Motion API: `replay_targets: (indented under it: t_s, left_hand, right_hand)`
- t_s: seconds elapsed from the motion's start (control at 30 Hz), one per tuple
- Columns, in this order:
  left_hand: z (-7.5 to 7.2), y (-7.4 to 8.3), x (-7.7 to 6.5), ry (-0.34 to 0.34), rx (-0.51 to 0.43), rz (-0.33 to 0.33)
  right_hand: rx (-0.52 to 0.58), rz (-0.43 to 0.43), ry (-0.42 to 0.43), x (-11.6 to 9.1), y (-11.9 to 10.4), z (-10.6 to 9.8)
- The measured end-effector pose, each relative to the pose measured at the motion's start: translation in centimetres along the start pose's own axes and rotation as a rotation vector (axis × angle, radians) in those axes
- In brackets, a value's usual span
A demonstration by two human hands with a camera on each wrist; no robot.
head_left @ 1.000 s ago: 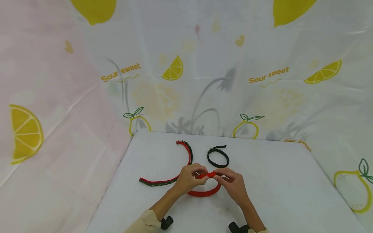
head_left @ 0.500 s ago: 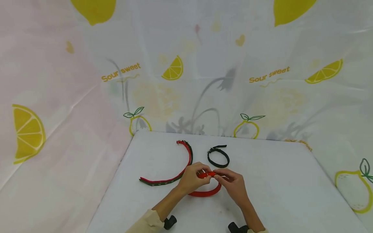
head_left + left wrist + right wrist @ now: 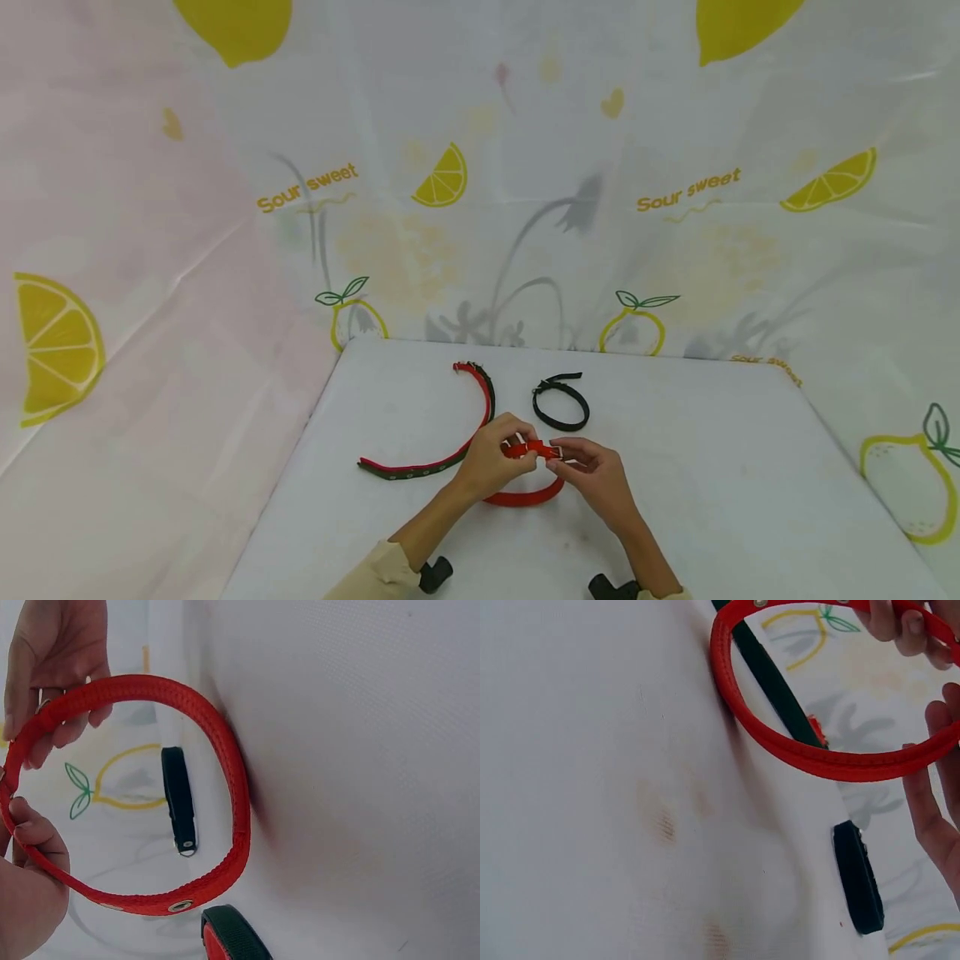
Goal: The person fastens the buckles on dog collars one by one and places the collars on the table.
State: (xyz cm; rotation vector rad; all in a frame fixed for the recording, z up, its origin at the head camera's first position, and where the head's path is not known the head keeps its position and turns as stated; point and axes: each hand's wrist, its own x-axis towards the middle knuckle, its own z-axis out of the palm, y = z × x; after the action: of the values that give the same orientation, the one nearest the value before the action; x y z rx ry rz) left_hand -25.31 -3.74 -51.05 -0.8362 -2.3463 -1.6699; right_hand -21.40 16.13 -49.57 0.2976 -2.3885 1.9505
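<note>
A red collar (image 3: 525, 498) with metal eyelets is bent into a loop, its lower curve close over the white table. My left hand (image 3: 491, 454) pinches the strap left of the silver buckle (image 3: 557, 452), thumb in front and fingers behind. On the other side my right hand (image 3: 597, 475) holds the buckle end between thumb and fingertips. From the left wrist, the loop (image 3: 238, 780) stands on edge, an eyelet (image 3: 181, 906) showing on its lower side. In the right wrist view the band (image 3: 840, 766) runs across the fingers of my right hand (image 3: 937, 817).
Behind my left hand a red and dark green collar (image 3: 427, 471) with eyelets lies in an open curve. A black collar (image 3: 562, 429), fastened in a ring, lies just beyond my hands. The white table (image 3: 720, 467) meets a lemon-print curtain (image 3: 480, 250) at its back edge.
The right fingertips have shifted slightly right, so the silver buckle now shows between the hands. Both hands stay on the red collar. The other two collars have not moved.
</note>
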Motion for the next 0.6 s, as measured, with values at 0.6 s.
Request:
replay_targets:
  t_s: [0.6]
  left_hand:
    - [-0.6, 1.8, 0.6, -0.064, 0.015, 0.043]
  right_hand:
    - [0.031, -0.101, 0.072, -0.2, -0.9, 0.6]
